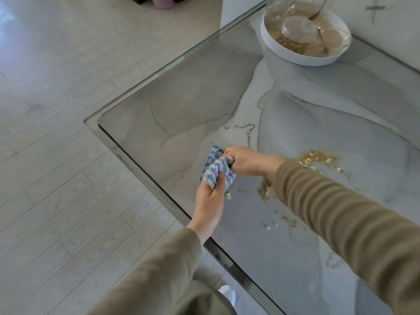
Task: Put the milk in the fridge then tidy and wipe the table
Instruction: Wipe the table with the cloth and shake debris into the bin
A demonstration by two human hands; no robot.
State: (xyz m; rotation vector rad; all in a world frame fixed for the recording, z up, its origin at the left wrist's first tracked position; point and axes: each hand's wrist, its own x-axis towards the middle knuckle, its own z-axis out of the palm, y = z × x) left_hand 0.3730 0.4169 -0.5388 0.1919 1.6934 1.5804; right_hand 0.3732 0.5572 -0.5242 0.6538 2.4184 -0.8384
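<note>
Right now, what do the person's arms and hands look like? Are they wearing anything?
Both arms wear long, olive-brown sleeves that end at the wrists. The right sleeve shows fine ribbed lines across it; the left sleeve looks smoother. The left hand and right hand are bare, with no gloves.

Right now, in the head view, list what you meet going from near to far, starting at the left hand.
left hand → blue-and-white cloth → white bowl → purple bottle on the floor
</note>
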